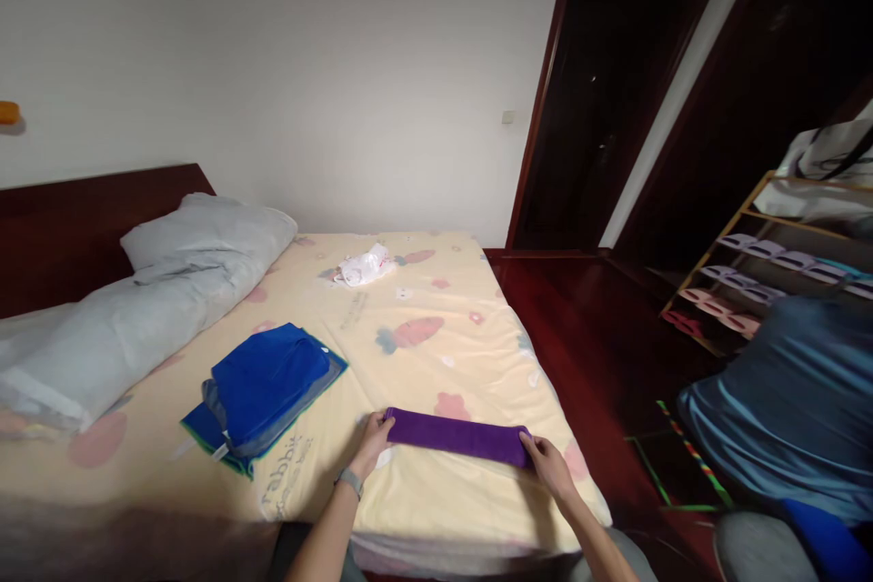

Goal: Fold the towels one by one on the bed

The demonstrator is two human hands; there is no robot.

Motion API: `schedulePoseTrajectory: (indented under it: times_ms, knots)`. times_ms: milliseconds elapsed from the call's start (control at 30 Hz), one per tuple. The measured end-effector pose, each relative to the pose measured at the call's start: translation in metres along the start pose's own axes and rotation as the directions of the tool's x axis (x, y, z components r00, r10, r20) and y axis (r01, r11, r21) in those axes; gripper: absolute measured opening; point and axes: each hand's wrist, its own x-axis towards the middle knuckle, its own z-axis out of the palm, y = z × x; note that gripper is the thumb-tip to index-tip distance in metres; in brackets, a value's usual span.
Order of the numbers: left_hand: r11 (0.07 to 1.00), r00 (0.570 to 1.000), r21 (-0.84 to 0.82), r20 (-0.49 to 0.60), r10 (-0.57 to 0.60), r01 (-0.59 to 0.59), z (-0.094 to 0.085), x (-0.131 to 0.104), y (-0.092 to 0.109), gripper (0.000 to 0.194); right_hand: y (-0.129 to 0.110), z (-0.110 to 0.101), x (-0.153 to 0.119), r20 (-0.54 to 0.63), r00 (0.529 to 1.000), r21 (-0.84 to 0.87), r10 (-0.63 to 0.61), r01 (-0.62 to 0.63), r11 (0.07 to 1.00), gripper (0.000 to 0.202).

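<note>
A purple cloth (456, 435), folded into a long flat strip, spans the space between my hands over the near part of the bed (470, 373). My left hand (375, 438) pinches its left end, with a grey band on that wrist. At the opposite end, my right hand (542, 459) grips the corner between thumb and fingers. To the left lies a loose stack of blue cloths (273, 382) with green edging and a grey layer; a small white tag shows at its near side.
A crumpled white plastic bag (366, 265) lies farther back on the bed. Grey bedding (156, 309) is heaped by the dark headboard (68, 214). Right of the bed are a slipper rack (743, 255), a blue-draped thing (784, 400) and a dark door (607, 109).
</note>
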Motion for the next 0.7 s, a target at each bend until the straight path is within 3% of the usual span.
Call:
schedulePoseTrajectory:
  times_ms: [233,467,567,700]
  knots:
    - [0.987,0.998,-0.151,-0.048,0.046,-0.053,-0.001,-0.010,-0.022,0.047,-0.002,-0.004,-0.009,0.126,0.991,0.182,0.046,-0.068,0.981,0.056]
    - [0.968,0.990,-0.213,-0.067,0.123,-0.134,0.002,-0.024,-0.020,0.056,-0.019,-0.009,-0.035,0.335,0.939,0.382,0.071,-0.204,0.901,0.052]
    - [0.974,0.994,-0.199,-0.005,0.105,-0.104,-0.001,-0.042,-0.021,0.055,-0.019,-0.024,-0.052,0.337,0.935,0.476,0.115,-0.274,0.835,0.052]
    - [0.994,0.993,-0.083,0.089,0.077,-0.070,-0.002,-0.069,-0.025,0.054,-0.008,-0.050,-0.076,0.250,0.935,0.487,0.253,-0.347,0.801,0.061]
